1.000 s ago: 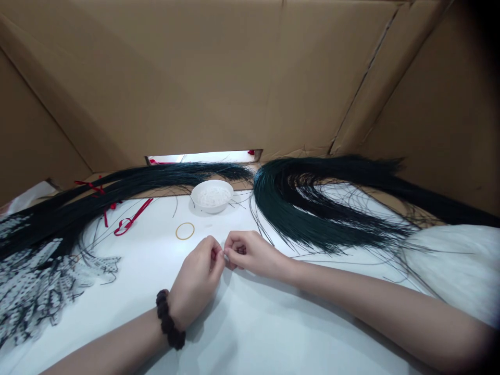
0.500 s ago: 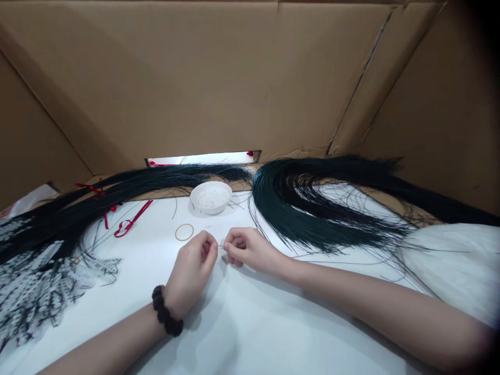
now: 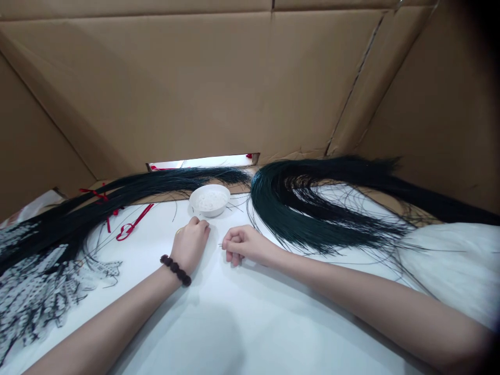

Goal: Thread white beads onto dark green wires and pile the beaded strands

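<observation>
Near the middle of the white table, my right hand (image 3: 240, 245) pinches a thin dark strand (image 3: 221, 245), whose short end sticks out to the left of the fingertips. My left hand (image 3: 191, 240), with a dark band on the wrist, is just in front of a white bowl (image 3: 210, 200) of small white bits. Its fingers are curled and point down; what they hold, if anything, is hidden. A gap separates the two hands. Part of a yellow ring (image 3: 178, 230) shows beside the left hand.
A looped bundle of dark green strands (image 3: 304, 229) lies behind my right hand. At the left are more dark strands (image 3: 128, 190) with white-patterned ends and a red ribbon (image 3: 135, 224). White plastic (image 3: 453, 260) lies at the right. Cardboard walls (image 3: 175, 88) enclose the table.
My left hand has moved away from the right fingertips, up toward the bowl, and now covers much of the yellow ring. My right hand has stayed nearly in place with the strand.
</observation>
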A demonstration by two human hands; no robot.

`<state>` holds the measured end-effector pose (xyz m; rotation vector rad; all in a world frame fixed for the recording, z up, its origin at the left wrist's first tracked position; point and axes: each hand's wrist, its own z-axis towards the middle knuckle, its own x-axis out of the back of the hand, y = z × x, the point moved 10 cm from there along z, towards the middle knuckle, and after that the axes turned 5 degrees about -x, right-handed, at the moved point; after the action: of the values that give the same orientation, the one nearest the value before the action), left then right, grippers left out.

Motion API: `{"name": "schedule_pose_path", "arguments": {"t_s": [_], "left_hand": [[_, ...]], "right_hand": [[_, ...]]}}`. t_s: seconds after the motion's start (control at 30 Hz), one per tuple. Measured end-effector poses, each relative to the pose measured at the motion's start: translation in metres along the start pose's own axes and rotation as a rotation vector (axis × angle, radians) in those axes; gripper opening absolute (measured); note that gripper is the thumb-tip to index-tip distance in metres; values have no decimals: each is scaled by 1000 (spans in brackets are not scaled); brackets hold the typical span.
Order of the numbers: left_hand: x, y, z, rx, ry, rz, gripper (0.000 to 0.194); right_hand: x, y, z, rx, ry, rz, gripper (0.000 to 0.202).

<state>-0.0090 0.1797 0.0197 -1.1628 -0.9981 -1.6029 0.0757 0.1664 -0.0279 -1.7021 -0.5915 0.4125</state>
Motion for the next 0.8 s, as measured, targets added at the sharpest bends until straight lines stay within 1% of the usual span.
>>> {"name": "schedule_pose_path", "arguments": {"t_s": [0.2,0.3,0.37,0.43,0.47,0.53,0.6,0.63,0.7,0.8], "left_hand": [[3,2,4,-23,3,-48,30],[8,4,2,-33,37,-101,28],[14,7,-2,-47,70,-146,25],[15,9,-11,-24,68,-315,23],[11,7,-15,19,39,-490,22],[-5,7,-25,134,-63,-874,23],[-18,11,-33,226,-137,-1177,23],[-23,13,-35,251,-154,-1280,22],[-28,16,-36,276,-167,-1415,20],[-33,17,-35,300,-191,-1513,19]], "right_hand": [[-3,-2,0,18,-29,-8,10],[-3,-2,-1,20,-16,-9,10],[-3,-3,-3,25,-10,-3,9],[-3,-4,-4,26,-1,10,7],[-3,-4,-5,24,3,17,6],[-3,-5,-5,22,11,28,5],[-2,-5,-5,17,10,41,4],[-2,-5,-4,12,7,50,4],[-1,-5,-3,1,10,70,4],[1,-5,-4,-11,24,83,5]]}}
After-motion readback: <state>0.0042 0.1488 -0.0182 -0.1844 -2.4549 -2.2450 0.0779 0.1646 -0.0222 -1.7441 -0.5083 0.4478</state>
